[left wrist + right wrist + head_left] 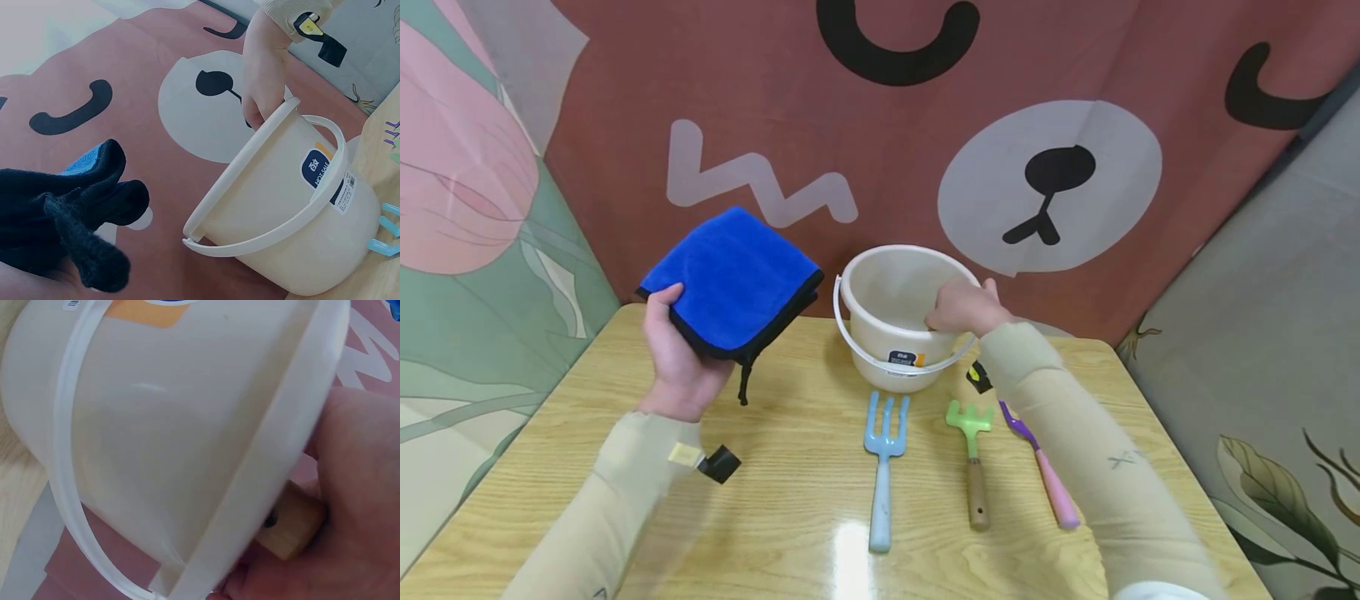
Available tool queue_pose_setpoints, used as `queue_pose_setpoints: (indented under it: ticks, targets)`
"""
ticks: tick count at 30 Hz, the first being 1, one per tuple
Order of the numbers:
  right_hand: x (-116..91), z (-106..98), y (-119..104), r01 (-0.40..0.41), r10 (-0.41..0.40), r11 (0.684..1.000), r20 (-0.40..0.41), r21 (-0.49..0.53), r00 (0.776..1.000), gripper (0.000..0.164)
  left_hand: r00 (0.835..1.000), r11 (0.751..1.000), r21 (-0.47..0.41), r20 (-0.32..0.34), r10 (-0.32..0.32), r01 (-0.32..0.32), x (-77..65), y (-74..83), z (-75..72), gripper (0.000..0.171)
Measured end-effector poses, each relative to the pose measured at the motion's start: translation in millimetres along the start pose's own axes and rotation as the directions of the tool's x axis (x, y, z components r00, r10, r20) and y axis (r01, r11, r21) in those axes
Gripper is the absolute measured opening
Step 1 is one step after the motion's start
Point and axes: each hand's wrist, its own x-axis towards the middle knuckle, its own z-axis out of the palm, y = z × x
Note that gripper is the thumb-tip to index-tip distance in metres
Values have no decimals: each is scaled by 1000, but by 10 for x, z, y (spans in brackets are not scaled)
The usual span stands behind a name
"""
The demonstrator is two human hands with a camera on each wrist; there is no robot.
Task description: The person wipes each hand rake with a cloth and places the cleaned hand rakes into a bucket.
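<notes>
My left hand [688,371] grips a folded blue towel [737,279] with black edging, thumb on top, held up left of the bucket. A black cord loop [87,250] hangs from it. The cream bucket [876,337] stands upright at the back of the table, its handle hanging down in front. At the bucket's right side, my right hand [964,308] reaches over the rim. In the right wrist view its fingers hold a wooden handle [295,519] with a dark hole near the end; the bucket wall hides the rest of that tool.
On the wooden table [775,500] before the bucket lie a light blue hand fork [883,462], a green fork [974,462] with a brown handle, and a purple fork [1048,475] with a pink handle. A printed cloth backdrop [760,100] rises behind the table.
</notes>
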Motion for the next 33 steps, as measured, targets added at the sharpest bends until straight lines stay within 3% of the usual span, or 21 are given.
queue_pose_setpoints:
  ticks: [12, 24, 28, 33]
  targets:
    - [9, -18, -25, 7, -4, 1000, 102, -27, 995, 28, 1000, 1000, -28, 7, 8, -8, -1, -22, -18, 56]
    - [6, -13, -45, -28, 29, 1000, 93, -11, 995, 27, 1000, 1000, 26, -5, -6, 6, -2, -28, -19, 57]
    - [9, 4, -40, -41, 41, 999, 37, 13, 998, 33, 1000, 1000, 25, -10, -12, 12, -3, -28, -24, 58]
    - [19, 0, -70, -41, 52, 996, -147, 77, 988, 35, 1000, 1000, 25, -8, -4, 5, 1, -22, -33, 58]
